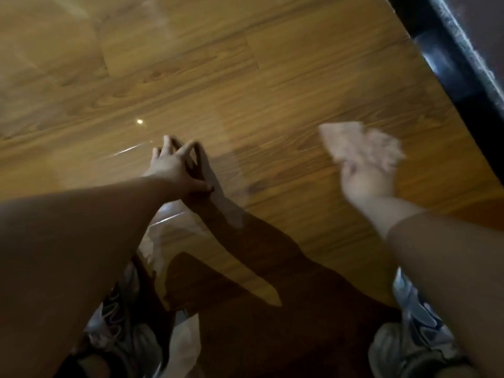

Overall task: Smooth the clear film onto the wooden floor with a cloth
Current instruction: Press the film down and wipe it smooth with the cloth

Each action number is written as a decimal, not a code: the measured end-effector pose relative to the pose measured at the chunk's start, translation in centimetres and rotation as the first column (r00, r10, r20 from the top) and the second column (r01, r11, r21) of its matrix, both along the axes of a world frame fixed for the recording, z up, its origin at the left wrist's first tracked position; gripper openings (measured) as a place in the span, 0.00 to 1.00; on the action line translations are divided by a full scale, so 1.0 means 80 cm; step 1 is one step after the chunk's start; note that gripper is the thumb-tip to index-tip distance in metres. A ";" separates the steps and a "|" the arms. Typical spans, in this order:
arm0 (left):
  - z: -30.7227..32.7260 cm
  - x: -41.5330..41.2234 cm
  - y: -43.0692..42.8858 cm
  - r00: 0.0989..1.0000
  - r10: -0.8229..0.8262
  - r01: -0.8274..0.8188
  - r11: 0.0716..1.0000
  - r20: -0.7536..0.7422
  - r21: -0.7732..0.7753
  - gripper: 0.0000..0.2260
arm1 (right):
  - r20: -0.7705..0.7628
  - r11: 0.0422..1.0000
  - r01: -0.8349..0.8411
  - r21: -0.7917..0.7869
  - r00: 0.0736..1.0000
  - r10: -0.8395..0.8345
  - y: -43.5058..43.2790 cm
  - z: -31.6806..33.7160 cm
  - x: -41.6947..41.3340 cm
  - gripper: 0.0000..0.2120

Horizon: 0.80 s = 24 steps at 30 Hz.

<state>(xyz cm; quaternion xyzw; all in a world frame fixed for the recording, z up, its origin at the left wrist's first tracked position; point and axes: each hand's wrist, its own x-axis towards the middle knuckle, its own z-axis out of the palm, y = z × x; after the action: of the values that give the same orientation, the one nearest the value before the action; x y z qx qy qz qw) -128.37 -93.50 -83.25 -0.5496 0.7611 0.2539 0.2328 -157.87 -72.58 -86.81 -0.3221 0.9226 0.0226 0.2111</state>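
Count: 2 hands, 1 cloth, 1 sheet of film, 2 shoes, 1 dark strip.

Wooden floor (272, 77): glossy laminate planks in a warm brown with long printed grain. Plank joints are visible, and one small bright light reflection lies left of centre.

Clear film (161, 236): transparent sheet lying on the floor at lower centre-left. It shows only by thin white glare lines along its creases and a hazy, wrinkled patch near the feet. Its full outline cannot be made out.

Left hand (174, 170): bare, fingers spread wide and arched. The fingertips are down on the surface where the film's glare lines run, and the hand holds nothing. A hard shadow of the arm falls to its right.

Right hand (368, 184): motion-blurred, fingers curled round the cloth (362, 145). The cloth is pale pinkish-white, soft and bunched, and fans out beyond the knuckles over the floor, right of centre. Whether it touches the planks cannot be told.

Shoes: one grey-and-white trainer at lower left (120, 326) and one at lower right (414, 339). Both have mesh-like uppers.

Dark strip (463, 64): black, straight-edged, and running diagonally across the top right corner.
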 end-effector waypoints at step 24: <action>-0.011 -0.057 -0.056 0.997 0.038 -0.049 0.985 0.071 0.167 0.58 | 0.035 0.969 0.217 -0.120 0.976 -0.214 -0.162 -0.008 0.009 0.25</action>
<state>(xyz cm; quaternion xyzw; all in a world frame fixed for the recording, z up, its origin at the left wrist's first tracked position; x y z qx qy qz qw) -132.95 -97.99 -84.09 -0.5526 0.7163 0.3038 0.2986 -157.14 -85.57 -87.45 -0.2327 0.9494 -0.0609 0.2019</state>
